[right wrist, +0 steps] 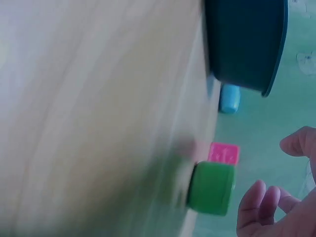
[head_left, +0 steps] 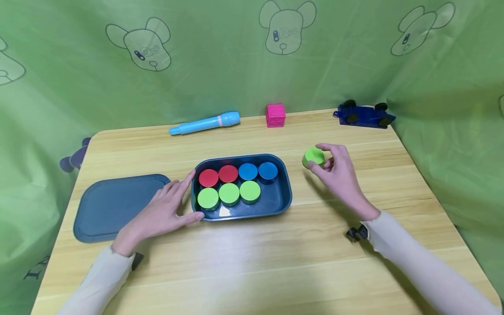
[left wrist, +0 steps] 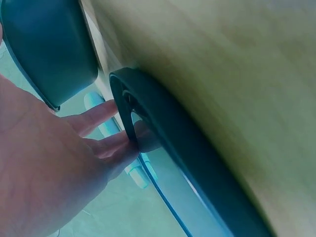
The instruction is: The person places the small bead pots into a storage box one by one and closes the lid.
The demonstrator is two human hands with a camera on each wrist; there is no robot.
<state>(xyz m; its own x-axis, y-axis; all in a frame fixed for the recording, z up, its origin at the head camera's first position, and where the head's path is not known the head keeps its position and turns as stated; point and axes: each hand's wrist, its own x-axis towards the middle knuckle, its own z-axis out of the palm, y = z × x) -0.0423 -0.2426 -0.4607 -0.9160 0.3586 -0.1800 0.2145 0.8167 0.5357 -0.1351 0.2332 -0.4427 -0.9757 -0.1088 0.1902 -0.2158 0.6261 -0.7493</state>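
Observation:
A dark blue tray (head_left: 278,199) holds two red discs (head_left: 228,173), two blue discs (head_left: 268,171) and three green discs (head_left: 229,194). At the tray's left end my left hand (head_left: 163,208) rests with fingers spread, thumb near the front corner. Part of that hand lies above the dark blue lid (head_left: 114,210). One more green disc (head_left: 312,157) stands on the table right of the tray. Around it my right hand (head_left: 340,173) reaches with thumb and fingers apart. The right wrist view shows a gap between those fingers (right wrist: 253,205) and the green disc (right wrist: 212,187).
Along the table's back edge lie a light blue toy microphone or torch (head_left: 206,124), a pink cube (head_left: 275,115) and a dark blue toy car (head_left: 363,116) with black wheels. Behind the wooden table (head_left: 244,262) hangs a green curtain (head_left: 220,57).

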